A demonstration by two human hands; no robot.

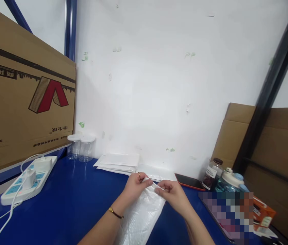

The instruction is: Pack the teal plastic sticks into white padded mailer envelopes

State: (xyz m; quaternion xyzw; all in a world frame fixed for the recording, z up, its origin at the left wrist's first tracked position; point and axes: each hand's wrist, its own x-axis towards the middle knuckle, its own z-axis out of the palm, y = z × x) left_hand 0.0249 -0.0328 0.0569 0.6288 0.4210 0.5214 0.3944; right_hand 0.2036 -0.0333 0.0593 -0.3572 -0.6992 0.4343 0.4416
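Note:
A white padded mailer bag [141, 217] hangs between my hands over the blue table, its far end gripped near the top edge. My left hand [136, 186] pinches the top left corner, thumb laid over the edge. At the top right corner, my right hand [171, 194] pinches the same edge between thumb and fingers. The lower part of the bag runs out of the bottom of the view. Behind my hands lies a stack of white mailer bags [119, 160] against the wall.
On the left are a white power strip [29, 180] with plugs and cables, two clear jars [87, 149] and a large cardboard box [26, 85]. To the right are a phone [190, 181], a dark-capped bottle [212, 173], a teal jug [229, 180] and an orange box [263, 212]. Part is pixelated.

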